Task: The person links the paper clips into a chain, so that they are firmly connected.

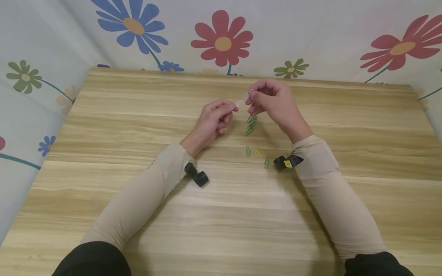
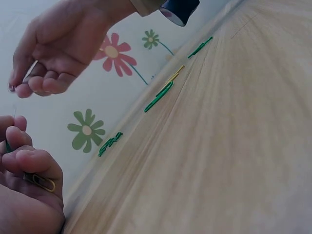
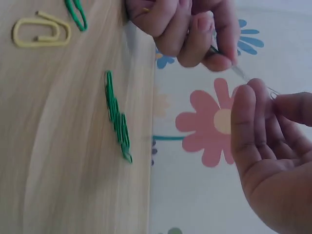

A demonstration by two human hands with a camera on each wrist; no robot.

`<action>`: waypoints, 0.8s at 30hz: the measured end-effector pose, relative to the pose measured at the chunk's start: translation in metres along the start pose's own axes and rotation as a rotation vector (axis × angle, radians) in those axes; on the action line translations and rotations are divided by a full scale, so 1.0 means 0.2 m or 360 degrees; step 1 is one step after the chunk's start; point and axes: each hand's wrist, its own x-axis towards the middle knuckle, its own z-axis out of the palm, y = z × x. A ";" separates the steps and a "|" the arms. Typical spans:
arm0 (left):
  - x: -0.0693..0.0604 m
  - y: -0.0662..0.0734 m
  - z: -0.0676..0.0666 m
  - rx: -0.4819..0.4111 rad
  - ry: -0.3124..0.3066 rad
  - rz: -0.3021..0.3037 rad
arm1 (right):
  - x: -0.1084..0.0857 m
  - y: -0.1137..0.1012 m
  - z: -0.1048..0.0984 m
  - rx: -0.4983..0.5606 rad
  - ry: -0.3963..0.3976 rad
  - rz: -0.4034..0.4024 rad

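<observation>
Above the far middle of the table, my left hand (image 1: 211, 119) pinches a pale paper clip (image 1: 239, 103) between thumb and forefinger. Its other fingers curl over a yellow paper clip (image 2: 43, 182), seen in the left wrist view, and a bit of green shows there too. Just to the right, my right hand (image 1: 277, 102) pinches a thin pale or pinkish paper clip (image 1: 251, 92) between thumb and fingers. The two held clips are close together; whether they touch is hard to tell. Below the hands, several green paper clips (image 1: 250, 126) lie in an overlapping line on the table.
Nearer me on the wooden table (image 1: 221, 218) lie a green paper clip (image 1: 248, 151), a yellow paper clip (image 1: 257, 153) and another green clip (image 1: 266, 163). A flower-printed cloth (image 1: 310, 34) hangs behind the table's far edge.
</observation>
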 end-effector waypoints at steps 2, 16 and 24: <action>0.00 0.00 0.00 -0.0029 -0.0010 0.0001 | 0.00 0.00 -0.01 -0.0079 0.0005 0.0017; 0.00 0.00 0.00 0.0109 -0.0016 -0.0034 | -0.02 0.00 0.01 0.0070 0.0025 -0.0052; 0.00 0.00 0.00 0.0014 -0.0215 0.0007 | -0.03 -0.02 0.03 0.0030 -0.0003 -0.0095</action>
